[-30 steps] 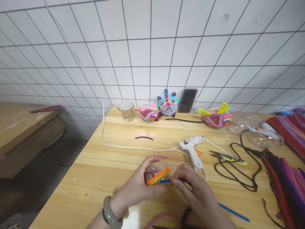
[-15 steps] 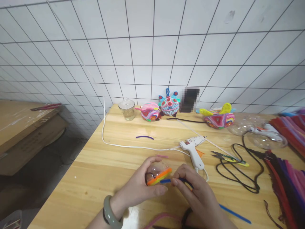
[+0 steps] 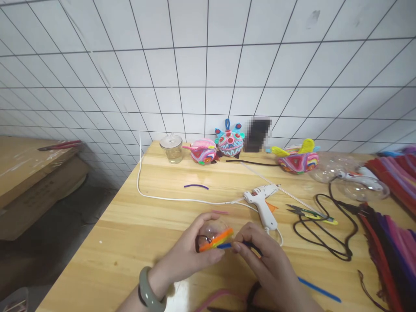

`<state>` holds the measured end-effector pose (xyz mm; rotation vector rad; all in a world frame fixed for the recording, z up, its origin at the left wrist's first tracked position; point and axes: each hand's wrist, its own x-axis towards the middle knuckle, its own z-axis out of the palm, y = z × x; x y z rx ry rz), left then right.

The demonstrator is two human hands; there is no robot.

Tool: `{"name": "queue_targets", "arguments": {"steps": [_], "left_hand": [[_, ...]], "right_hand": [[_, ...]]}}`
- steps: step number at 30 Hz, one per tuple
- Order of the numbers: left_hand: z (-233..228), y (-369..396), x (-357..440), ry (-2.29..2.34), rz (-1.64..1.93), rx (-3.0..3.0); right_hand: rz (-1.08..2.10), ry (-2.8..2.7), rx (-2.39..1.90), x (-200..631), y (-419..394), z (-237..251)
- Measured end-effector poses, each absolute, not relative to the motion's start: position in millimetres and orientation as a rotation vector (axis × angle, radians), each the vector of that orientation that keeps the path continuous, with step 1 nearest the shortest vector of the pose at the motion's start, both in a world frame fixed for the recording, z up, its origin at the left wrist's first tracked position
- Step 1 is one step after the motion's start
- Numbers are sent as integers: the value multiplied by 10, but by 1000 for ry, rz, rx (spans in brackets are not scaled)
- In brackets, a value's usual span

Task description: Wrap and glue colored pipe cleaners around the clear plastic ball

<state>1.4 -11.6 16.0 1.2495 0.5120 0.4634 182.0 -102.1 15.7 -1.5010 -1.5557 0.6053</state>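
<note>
My left hand [image 3: 191, 249] is wrapped round a clear plastic ball [image 3: 214, 228] low in the middle of the head view. Orange and yellow pipe cleaners [image 3: 218, 240] run side by side along the ball. My right hand [image 3: 261, 255] pinches a blue pipe cleaner [image 3: 224, 245] whose tip lies against the yellow one. Part of that blue strip is hidden by my right fingers, and a blue length [image 3: 320, 289] shows beyond my right wrist. Behind my right hand lies a white hot glue gun [image 3: 264, 203].
At the back stand a lidded glass [image 3: 171, 148], a pink fish ornament [image 3: 203, 151], a blue animal ornament [image 3: 230, 141] and another ornament [image 3: 299, 161]. Snips [image 3: 312, 213], a black cord [image 3: 325, 242] and pipe cleaner bundles [image 3: 399, 255] lie right. Pliers [image 3: 60, 145] rest on the left table.
The view has shifted slightly. Both hands keep the same holds, and the blue pipe cleaner stays against the yellow one.
</note>
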Motion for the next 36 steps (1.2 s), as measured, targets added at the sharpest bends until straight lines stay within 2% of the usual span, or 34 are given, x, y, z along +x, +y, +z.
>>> {"name": "queue_targets", "arguments": {"steps": [36], "left_hand": [[138, -122, 19, 537, 466, 1304]], "right_hand": [[685, -1370, -1589, 1773, -977, 141]]}}
